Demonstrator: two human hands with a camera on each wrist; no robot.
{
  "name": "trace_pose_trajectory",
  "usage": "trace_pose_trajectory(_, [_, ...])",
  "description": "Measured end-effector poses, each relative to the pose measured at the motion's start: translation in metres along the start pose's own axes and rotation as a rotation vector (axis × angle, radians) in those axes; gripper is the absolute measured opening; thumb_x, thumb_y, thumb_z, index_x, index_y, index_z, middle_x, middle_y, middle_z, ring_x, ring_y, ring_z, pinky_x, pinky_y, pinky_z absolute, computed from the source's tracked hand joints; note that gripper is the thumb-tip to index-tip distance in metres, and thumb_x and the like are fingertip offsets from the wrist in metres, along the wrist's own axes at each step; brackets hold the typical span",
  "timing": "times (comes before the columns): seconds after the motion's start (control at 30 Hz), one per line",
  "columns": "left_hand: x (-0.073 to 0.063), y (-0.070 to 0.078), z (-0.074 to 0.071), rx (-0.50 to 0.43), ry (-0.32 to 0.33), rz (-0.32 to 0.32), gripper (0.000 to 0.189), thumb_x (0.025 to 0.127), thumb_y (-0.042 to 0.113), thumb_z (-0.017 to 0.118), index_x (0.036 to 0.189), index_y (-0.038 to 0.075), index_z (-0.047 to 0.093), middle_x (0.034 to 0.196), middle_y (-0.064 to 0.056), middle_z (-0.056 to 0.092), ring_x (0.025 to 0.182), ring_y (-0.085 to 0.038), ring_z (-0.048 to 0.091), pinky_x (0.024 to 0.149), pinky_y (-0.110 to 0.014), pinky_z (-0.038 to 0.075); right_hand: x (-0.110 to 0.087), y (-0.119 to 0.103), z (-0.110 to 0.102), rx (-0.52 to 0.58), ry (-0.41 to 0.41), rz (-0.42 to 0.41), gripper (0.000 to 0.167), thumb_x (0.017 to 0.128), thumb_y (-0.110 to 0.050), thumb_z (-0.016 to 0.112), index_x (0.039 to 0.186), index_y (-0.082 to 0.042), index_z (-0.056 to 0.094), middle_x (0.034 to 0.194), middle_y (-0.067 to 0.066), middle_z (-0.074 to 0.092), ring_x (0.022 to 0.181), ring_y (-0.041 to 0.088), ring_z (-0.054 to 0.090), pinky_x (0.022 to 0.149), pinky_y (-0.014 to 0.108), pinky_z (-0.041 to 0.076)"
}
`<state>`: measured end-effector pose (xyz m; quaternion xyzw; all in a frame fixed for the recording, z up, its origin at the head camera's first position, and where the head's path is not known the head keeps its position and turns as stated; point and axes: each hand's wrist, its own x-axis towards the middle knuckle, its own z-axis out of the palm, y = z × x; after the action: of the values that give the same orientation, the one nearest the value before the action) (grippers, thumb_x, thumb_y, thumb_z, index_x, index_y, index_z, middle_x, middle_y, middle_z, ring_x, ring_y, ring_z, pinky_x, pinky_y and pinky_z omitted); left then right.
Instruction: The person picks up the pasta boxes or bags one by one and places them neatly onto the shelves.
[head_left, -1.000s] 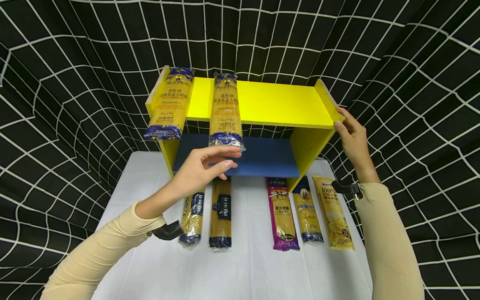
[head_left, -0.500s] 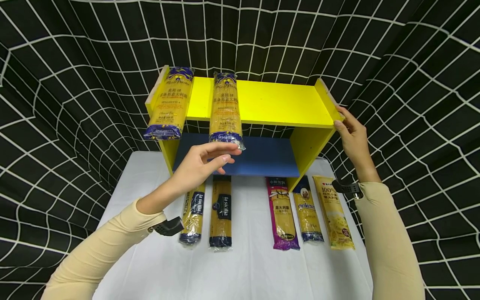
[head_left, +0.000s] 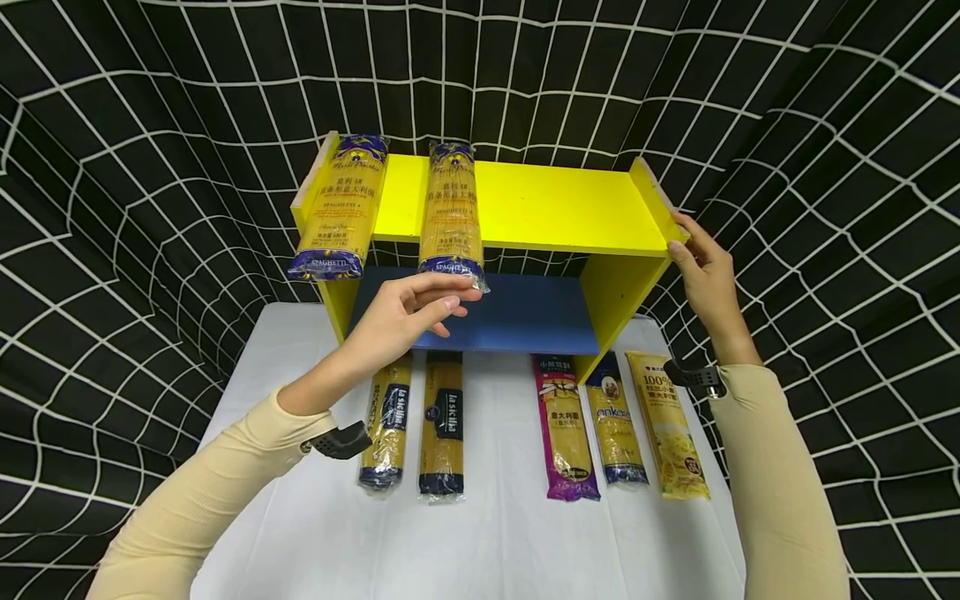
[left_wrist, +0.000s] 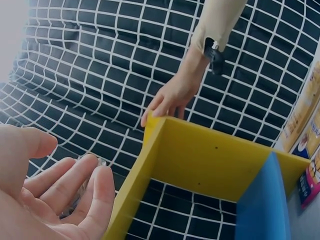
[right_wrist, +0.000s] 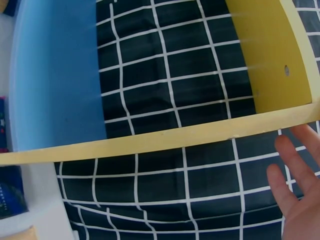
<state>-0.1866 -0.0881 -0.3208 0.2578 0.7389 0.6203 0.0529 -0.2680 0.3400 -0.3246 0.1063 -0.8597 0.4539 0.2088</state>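
Observation:
A yellow shelf unit with a blue lower board stands on the table. Across its top, a spaghetti packet lies with its near end jutting past the front edge. My left hand touches that end with extended fingers, its thumb apart below. In the left wrist view, its fingers are only slightly bent, with clear wrapper behind them. At the unit's upper right corner, my right hand holds the side panel, thumb at the front edge and fingers on the outer side. A second spaghetti packet lies at the top left.
Below the unit on the white-covered table lie two la sicilia pasta packets at left. To the right are a pink-edged packet, a blue-ended packet and a pale yellow packet. Black gridded cloth hangs around.
My left hand has moved up and toward the unit, and the middle spaghetti packet has slid slightly back on the top. The right hand stays at the corner.

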Motion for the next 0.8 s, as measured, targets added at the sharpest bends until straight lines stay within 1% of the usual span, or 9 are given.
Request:
trace_pose_trajectory(0.17, [0.0027,-0.0017,-0.0013,0.003,0.003,-0.008,0.033,0.101,0.024,0.057,0.133,0.017,0.062,0.129,-0.004,0.069,0.108,-0.016,0.068,0.08,-0.034,0.059,-0.0002,-0.0005,0.0002,-0.002,-0.002,0.002,0.044,0.104,-0.022,0.052,0.148,-0.023,0.048,0.125,0.001,0.064,0.101,-0.007,0.056,0.089,0.009,0.043])
trace_pose_trajectory(0.37, [0.0064,-0.0053,-0.0049,-0.004,0.016,0.002,0.032,0.102,0.022,0.056,0.133,0.016,0.062,0.13,-0.005,0.068,0.108,-0.015,0.068,0.08,-0.033,0.059,-0.0002,-0.0012,0.0007,-0.004,-0.002,0.0,0.044,0.104,-0.023,0.051,0.148,-0.022,0.048,0.126,0.003,0.064,0.101,-0.007,0.056,0.089,0.009,0.044])
trace_pose_trajectory(0.53, [0.0075,-0.0071,-0.0064,-0.003,0.014,0.006,0.033,0.102,0.02,0.056,0.134,0.016,0.061,0.131,-0.007,0.068,0.108,-0.015,0.069,0.08,-0.032,0.059,-0.0004,-0.0012,0.0005,-0.005,-0.002,0.001,0.044,0.104,-0.023,0.051,0.148,-0.023,0.048,0.128,0.002,0.064,0.101,-0.006,0.056,0.089,0.009,0.043])
trace_pose_trajectory(0.67, [0.0062,-0.0068,-0.0061,-0.001,0.009,0.013,0.034,0.101,0.019,0.057,0.135,0.014,0.06,0.13,-0.008,0.067,0.108,-0.018,0.069,0.079,-0.032,0.059,-0.0007,-0.0011,0.0002,0.004,-0.001,0.002,0.044,0.103,-0.022,0.052,0.148,-0.024,0.048,0.127,0.001,0.064,0.101,-0.006,0.056,0.09,0.009,0.044])
trace_pose_trajectory(0.8, [0.0026,-0.007,-0.0066,-0.004,-0.001,0.032,0.034,0.101,0.017,0.057,0.135,0.013,0.06,0.128,-0.01,0.068,0.107,-0.022,0.069,0.077,-0.031,0.058,-0.0009,-0.0013,0.0004,-0.002,-0.004,0.005,0.044,0.104,-0.023,0.052,0.148,-0.024,0.048,0.127,0.003,0.063,0.101,-0.006,0.056,0.09,0.009,0.044])
